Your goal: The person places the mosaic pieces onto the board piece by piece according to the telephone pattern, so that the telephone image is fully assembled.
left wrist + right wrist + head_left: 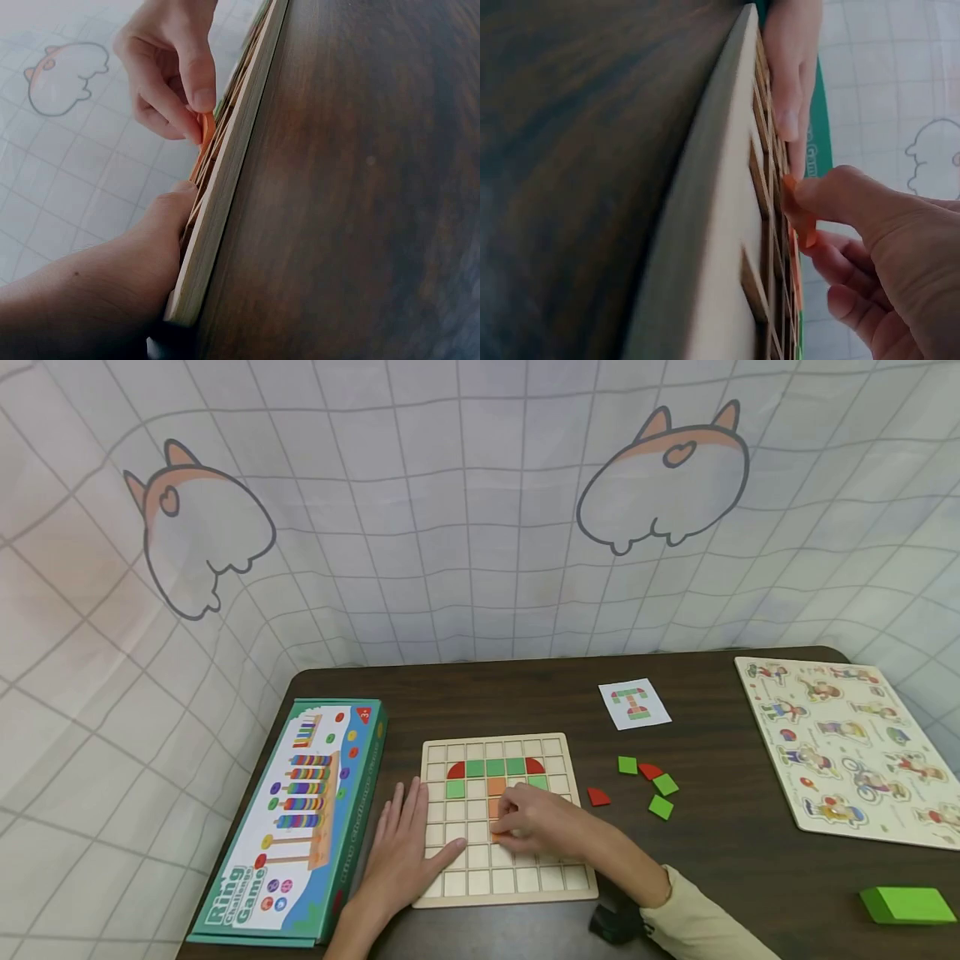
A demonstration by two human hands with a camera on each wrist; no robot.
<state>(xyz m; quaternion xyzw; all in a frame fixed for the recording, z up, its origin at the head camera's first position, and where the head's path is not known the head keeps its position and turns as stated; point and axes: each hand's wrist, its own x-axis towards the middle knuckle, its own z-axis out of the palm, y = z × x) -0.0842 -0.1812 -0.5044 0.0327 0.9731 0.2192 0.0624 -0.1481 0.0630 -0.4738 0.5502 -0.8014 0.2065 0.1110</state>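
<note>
A wooden grid board (510, 893) lies on the dark table with red, green and orange tiles set in its upper cells. My right hand (542, 821) pinches an orange square tile (799, 213) between thumb and fingertips, tilted at the grid just below the other orange tiles (496, 787). Spread flat along the board's left edge, my left hand (406, 852) rests with its thumb over the lower left cells. In the left wrist view the orange tile (205, 129) stands at the board's surface, close above the left thumb.
Right of the board lie loose green tiles (661, 807) and red quarter-round tiles (598, 797). A pattern card (652, 713) sits behind them. At the left is a ring game box (358, 827); at the right, a picture puzzle board (847, 752) and a green block (907, 906).
</note>
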